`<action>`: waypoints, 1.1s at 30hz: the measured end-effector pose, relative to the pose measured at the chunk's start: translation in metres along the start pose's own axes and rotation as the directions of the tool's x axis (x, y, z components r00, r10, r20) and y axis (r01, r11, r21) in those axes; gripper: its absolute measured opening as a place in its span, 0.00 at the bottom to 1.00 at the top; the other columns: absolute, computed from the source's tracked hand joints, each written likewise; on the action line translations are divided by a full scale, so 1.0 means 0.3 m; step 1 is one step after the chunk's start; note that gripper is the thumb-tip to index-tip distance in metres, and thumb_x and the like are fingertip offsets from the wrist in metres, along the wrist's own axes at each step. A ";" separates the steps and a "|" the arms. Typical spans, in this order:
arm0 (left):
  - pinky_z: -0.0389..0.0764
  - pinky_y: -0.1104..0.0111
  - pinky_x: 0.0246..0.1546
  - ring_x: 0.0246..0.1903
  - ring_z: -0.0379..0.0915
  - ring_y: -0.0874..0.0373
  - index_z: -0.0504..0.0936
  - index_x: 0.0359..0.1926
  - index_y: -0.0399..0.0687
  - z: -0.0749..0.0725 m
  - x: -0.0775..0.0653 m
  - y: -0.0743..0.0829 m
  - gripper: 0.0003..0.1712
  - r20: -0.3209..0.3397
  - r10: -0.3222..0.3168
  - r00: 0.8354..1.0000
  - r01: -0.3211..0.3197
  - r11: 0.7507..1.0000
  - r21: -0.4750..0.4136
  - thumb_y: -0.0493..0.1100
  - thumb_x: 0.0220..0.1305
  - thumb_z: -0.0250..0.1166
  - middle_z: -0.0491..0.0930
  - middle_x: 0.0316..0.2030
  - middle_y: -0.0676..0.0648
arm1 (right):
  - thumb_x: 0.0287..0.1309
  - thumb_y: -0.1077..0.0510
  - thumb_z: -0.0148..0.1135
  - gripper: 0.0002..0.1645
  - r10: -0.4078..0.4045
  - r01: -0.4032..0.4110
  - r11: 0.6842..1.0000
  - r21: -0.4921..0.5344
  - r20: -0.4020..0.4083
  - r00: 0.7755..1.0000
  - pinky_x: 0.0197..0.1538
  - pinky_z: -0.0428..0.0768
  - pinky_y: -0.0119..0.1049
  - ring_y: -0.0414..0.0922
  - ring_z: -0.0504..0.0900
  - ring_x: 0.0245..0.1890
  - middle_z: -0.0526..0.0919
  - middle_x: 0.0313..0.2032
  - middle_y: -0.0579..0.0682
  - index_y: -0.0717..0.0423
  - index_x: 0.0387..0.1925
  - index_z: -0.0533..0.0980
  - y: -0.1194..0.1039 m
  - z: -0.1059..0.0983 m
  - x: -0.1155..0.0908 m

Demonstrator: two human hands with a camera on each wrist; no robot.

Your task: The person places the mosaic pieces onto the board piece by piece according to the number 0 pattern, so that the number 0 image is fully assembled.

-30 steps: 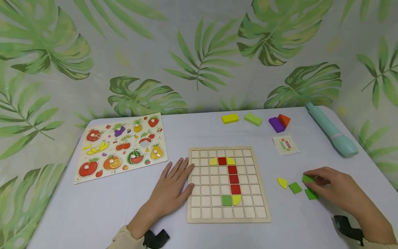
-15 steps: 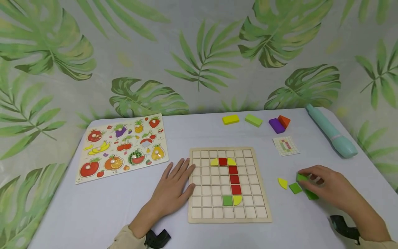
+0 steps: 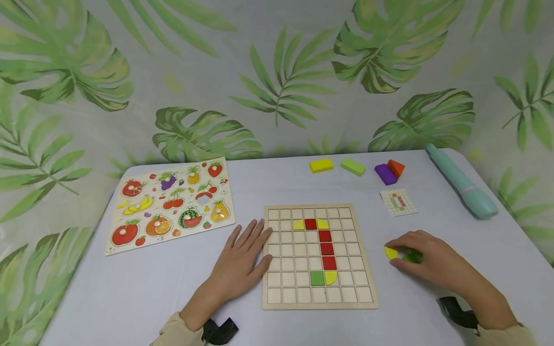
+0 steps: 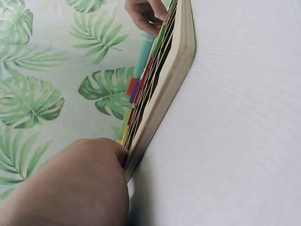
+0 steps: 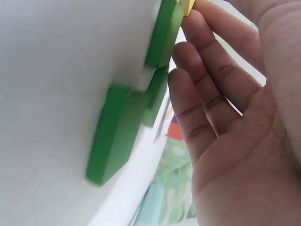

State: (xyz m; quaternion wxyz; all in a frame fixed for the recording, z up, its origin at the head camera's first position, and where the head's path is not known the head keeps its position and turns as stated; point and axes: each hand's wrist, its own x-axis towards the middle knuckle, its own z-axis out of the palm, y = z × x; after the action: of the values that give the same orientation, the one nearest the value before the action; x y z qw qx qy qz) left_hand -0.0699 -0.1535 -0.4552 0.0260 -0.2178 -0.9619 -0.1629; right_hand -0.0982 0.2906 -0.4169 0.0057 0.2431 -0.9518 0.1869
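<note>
At far left, a fruit puzzle board lies along the left side of the table. Next comes the left hand, laid flat with straight, slightly spread fingers, its fingertips and thumb touching the left edge of the grid board. Red squares, two yellow quarter-rounds near the top, another lower down and one green square sit in the cells. Beyond the board's far edge, a yellow block and a light green block lie apart.

White cloth stretches between the board's right edge and the yellow piece, which the right hand pinches between thumb and fingertips; whether it is off the table, I cannot tell. Three green tiles lie on the cloth just beside the right hand's fingers. Farther back are a purple block touching an orange block, then a pattern card nearer the hand. A teal bottle-shaped object lies near the table's right edge.
</note>
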 end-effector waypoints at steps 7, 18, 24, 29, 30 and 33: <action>0.44 0.48 0.80 0.81 0.46 0.48 0.62 0.79 0.49 -0.005 0.000 0.004 0.36 -0.033 0.016 0.999 -0.016 1.000 0.014 0.57 0.78 0.52 0.55 0.80 0.44 | 0.51 0.49 0.81 0.19 -0.078 0.078 0.997 0.028 0.014 0.997 0.46 0.84 0.36 0.34 0.79 0.43 0.85 0.42 0.30 0.40 0.47 0.87 -0.062 0.000 0.045; 0.45 0.48 0.80 0.81 0.46 0.49 0.62 0.79 0.49 -0.002 0.000 0.002 0.36 -0.033 0.018 0.999 -0.017 0.999 0.031 0.58 0.78 0.51 0.55 0.80 0.45 | 0.56 0.50 0.78 0.19 -0.184 0.165 0.973 0.163 0.104 0.977 0.50 0.84 0.36 0.33 0.76 0.48 0.82 0.46 0.28 0.38 0.51 0.86 -0.225 0.022 0.141; 0.40 0.50 0.81 0.82 0.42 0.50 0.59 0.80 0.50 -0.005 -0.001 0.002 0.36 0.005 -0.002 1.000 0.002 1.000 0.005 0.58 0.79 0.49 0.51 0.81 0.46 | 0.60 0.47 0.75 0.18 -0.227 0.199 0.965 0.174 0.159 0.961 0.56 0.84 0.41 0.35 0.77 0.52 0.81 0.48 0.29 0.37 0.52 0.85 -0.300 0.036 0.179; 0.41 0.49 0.80 0.82 0.43 0.49 0.60 0.80 0.50 -0.001 -0.001 0.001 0.36 -0.004 -0.001 1.000 0.001 1.000 0.005 0.58 0.79 0.50 0.52 0.81 0.45 | 0.61 0.48 0.74 0.17 -0.272 0.239 0.954 0.183 0.185 0.944 0.59 0.82 0.45 0.39 0.78 0.54 0.82 0.50 0.32 0.38 0.52 0.85 -0.358 0.059 0.199; 0.42 0.49 0.80 0.81 0.43 0.49 0.61 0.80 0.50 -0.001 0.000 0.002 0.36 -0.011 0.002 1.000 -0.002 1.000 0.005 0.58 0.79 0.50 0.53 0.81 0.45 | 0.61 0.48 0.74 0.17 -0.282 0.249 0.952 0.177 0.192 0.940 0.59 0.82 0.45 0.38 0.78 0.53 0.82 0.49 0.33 0.39 0.52 0.85 -0.369 0.067 0.203; 0.43 0.48 0.80 0.81 0.45 0.49 0.62 0.79 0.49 -0.002 0.001 0.004 0.36 -0.026 0.012 1.000 -0.011 1.000 0.010 0.57 0.78 0.52 0.54 0.81 0.44 | 0.61 0.47 0.74 0.17 -0.318 0.284 0.942 0.180 0.203 0.926 0.58 0.83 0.41 0.36 0.77 0.50 0.82 0.47 0.33 0.40 0.52 0.86 -0.397 0.092 0.211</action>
State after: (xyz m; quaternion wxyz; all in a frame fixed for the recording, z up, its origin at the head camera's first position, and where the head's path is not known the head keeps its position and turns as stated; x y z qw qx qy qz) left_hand -0.0696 -0.1527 -0.4542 0.0408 -0.2210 -0.9610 -0.1608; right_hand -0.0963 0.1550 -0.3940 -0.0935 0.4064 -0.8808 0.2242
